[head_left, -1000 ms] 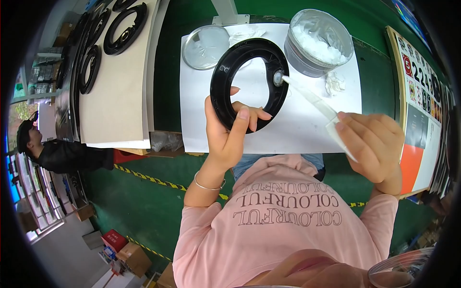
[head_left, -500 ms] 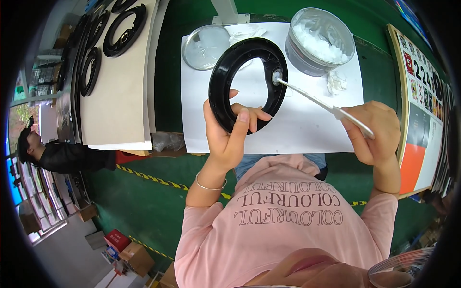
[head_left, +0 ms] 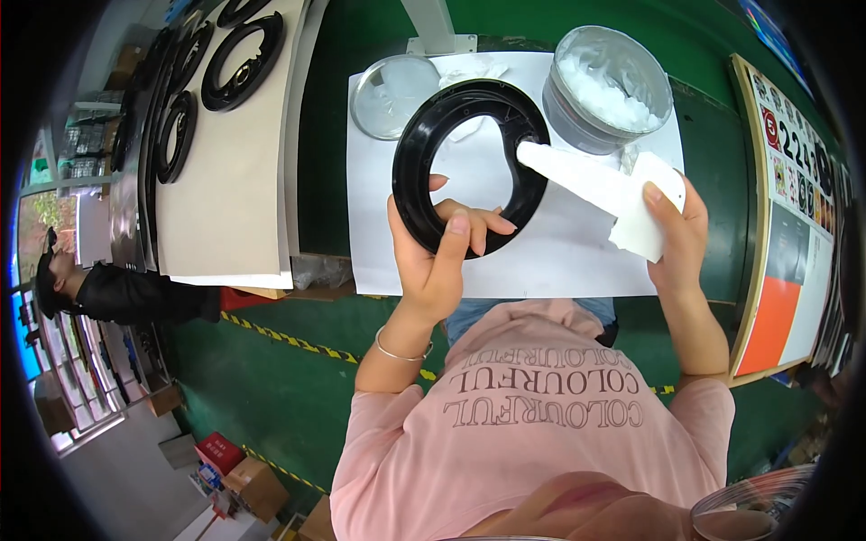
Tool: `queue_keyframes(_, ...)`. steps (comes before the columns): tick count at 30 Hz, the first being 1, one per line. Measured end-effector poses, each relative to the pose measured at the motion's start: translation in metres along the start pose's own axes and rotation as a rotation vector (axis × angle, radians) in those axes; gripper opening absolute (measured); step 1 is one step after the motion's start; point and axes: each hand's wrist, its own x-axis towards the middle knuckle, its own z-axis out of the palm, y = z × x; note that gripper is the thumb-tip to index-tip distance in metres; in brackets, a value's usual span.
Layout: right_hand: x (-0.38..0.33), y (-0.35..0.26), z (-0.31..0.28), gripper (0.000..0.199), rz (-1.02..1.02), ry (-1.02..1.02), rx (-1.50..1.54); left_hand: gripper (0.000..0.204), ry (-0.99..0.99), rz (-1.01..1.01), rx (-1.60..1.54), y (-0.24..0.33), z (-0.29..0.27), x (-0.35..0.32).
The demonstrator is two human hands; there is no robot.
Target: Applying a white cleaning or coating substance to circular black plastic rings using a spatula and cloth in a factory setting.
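Two bare hands are at work over the bench [head_left: 717, 212]. The left hand [head_left: 433, 266] grips one ring [head_left: 415, 167] by its near, lower-left edge, thumb on the rim and fingers through the opening. The ring is glossy black and oval, tilted above a white sheet [head_left: 559, 261]; its right side broadens into a lobe that narrows the opening. The right hand [head_left: 681, 225] pinches one spatula [head_left: 582, 176] by its wide end, thumb flat on the face. The spatula is white and flat, tapering to a rounded tip that lies over the lobe and hides the spot beneath it.

Beyond, on the sheet, are one round clear lid [head_left: 394, 97], left, and one clear tub [head_left: 586, 135], right, holding white, lumpy stuff. Two crumpled tissues [head_left: 474, 70] show, one beside the lid, one near the tub and partly behind the spatula. One white post [head_left: 431, 27] stands at the back.

Off to the left, at least four more black rings [head_left: 215, 79] lie on a tan board [head_left: 225, 203].
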Motion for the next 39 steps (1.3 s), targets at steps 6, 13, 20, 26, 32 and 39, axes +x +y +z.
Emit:
queue_keyframes(6, 0.019, -0.017, -0.053, 0.024, -0.497, 0.329, -0.208, 0.031, 0.147, -0.175, -0.270, 0.002, -0.007, 0.003)
queue_keyframes(13, 0.036, -0.051, -0.075, 0.029, -1.160, -0.220, -1.402, 0.031, 0.191, -0.276, -0.451, 0.000, -0.011, 0.000)
queue_keyframes(20, 0.010, -0.057, -0.094, 0.027, -1.271, -0.220, -1.562, 0.031, 0.207, -0.280, -0.436, 0.002, -0.011, 0.001)
queue_keyframes(26, 0.000, -0.079, -0.083, 0.023, -0.831, 0.109, -1.062, 0.031, 0.159, -0.293, -0.373, 0.003, 0.004, 0.006)
queue_keyframes(32, 0.022, -0.113, -0.032, 0.023, -0.608, -0.109, -1.073, 0.033, 0.137, -0.292, -0.315, 0.005, 0.007, 0.000)
queue_keyframes(39, 0.035, -0.106, -0.034, 0.024, -0.528, -0.123, -0.855, 0.034, 0.140, -0.310, -0.325, 0.003, 0.005, -0.006)
